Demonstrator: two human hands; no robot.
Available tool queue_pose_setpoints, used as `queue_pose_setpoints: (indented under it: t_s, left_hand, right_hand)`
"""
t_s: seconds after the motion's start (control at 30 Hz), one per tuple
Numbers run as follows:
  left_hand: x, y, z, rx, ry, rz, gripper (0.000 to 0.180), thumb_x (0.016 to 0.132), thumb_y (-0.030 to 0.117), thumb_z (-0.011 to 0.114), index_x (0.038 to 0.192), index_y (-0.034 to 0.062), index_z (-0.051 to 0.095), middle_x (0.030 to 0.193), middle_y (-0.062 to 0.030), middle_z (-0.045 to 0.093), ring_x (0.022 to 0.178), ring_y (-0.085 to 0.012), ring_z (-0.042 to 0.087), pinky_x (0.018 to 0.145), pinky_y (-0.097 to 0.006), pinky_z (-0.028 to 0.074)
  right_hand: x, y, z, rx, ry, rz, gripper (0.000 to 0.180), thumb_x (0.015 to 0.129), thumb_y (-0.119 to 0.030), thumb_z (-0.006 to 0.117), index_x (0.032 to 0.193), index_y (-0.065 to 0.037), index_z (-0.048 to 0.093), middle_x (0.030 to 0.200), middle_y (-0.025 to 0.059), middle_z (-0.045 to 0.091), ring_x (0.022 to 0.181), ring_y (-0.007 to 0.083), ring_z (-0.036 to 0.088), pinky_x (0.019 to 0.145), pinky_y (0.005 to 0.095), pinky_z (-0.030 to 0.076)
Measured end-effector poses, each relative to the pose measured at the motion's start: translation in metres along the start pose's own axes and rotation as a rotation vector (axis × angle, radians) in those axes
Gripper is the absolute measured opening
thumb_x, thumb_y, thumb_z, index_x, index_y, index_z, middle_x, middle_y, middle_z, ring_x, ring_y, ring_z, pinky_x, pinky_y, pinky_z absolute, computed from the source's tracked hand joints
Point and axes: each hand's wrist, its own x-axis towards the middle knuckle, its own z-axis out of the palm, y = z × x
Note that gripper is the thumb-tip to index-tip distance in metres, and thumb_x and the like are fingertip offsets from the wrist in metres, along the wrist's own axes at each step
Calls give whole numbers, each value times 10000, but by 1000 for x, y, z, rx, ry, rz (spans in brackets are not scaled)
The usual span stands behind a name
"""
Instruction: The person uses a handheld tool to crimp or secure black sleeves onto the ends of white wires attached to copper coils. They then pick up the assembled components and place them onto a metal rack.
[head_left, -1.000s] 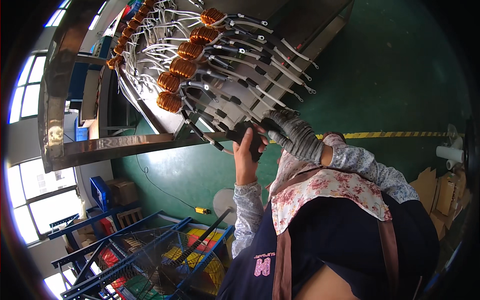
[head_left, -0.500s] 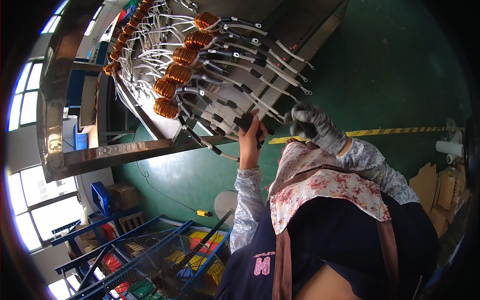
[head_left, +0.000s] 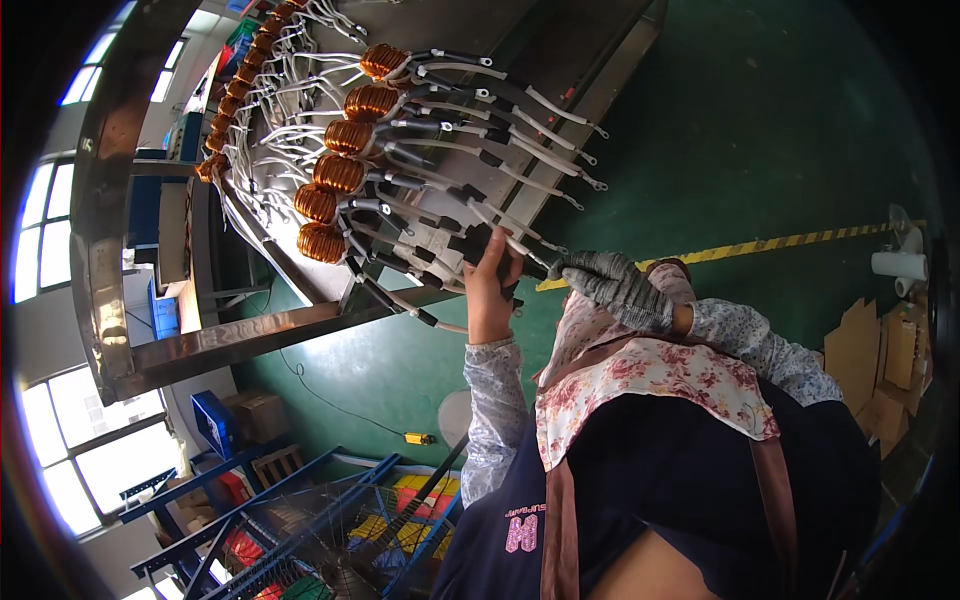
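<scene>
My bare left hand (head_left: 490, 295) is closed around a black, blocky object (head_left: 474, 243) at the near edge of the metal table; its kind is hard to make out. My right hand (head_left: 622, 290), in a grey knit glove, is closed, with its fingertips together at the end of a white cable (head_left: 522, 248) that runs past my left hand. The glove hides what exactly it pinches. Beyond my hands lie several copper-wound ring coils (head_left: 338, 173) in a row. White cables with black sleeves and metal ring lugs (head_left: 600, 185) reach from them over the table's right edge.
The metal table (head_left: 250, 338) has a raised rim and a steel post (head_left: 105, 230) at the left. A second row of coils (head_left: 236, 88) lies farther back. Below left are a fan (head_left: 340, 545) and a blue rack (head_left: 215, 470). Cardboard (head_left: 855, 345) leans at the right.
My right hand has moved down and left, and its curled fingers have straightened toward the cable end. My left hand has shifted slightly left, still holding the black object. The whole view has shifted slightly.
</scene>
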Motion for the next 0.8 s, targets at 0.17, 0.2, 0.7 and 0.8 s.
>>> queue_pose_setpoints:
  t_s: [0.17,0.2,0.7,0.8]
  left_hand:
    - [2,-1,0,26,-14,24,221,904,257,550,844,47,581,514,27,418,405,-57,306,419,-223,211]
    - [2,-1,0,7,-20,13,212,892,252,569,830,49,577,528,25,430,420,-58,324,422,-218,213]
    - [-1,0,-8,-60,-65,32,189,889,183,568,776,34,537,570,24,436,432,-56,334,410,-205,222]
    - [-2,4,-8,-57,-55,9,185,889,187,570,797,28,548,575,27,429,438,-57,337,410,-205,223]
  right_hand:
    - [7,-6,8,-79,52,-4,241,928,-170,501,1074,-10,606,976,78,656,879,132,589,793,266,467]
    - [9,-6,15,-75,132,19,240,921,-187,510,1042,-8,615,942,92,659,850,157,603,770,279,474]
    - [44,7,5,846,-255,612,339,914,-403,517,905,-68,573,569,-61,444,429,40,360,407,209,331]
    - [47,6,6,830,-354,570,336,915,-394,511,915,-63,572,573,-55,444,429,47,367,408,206,338]
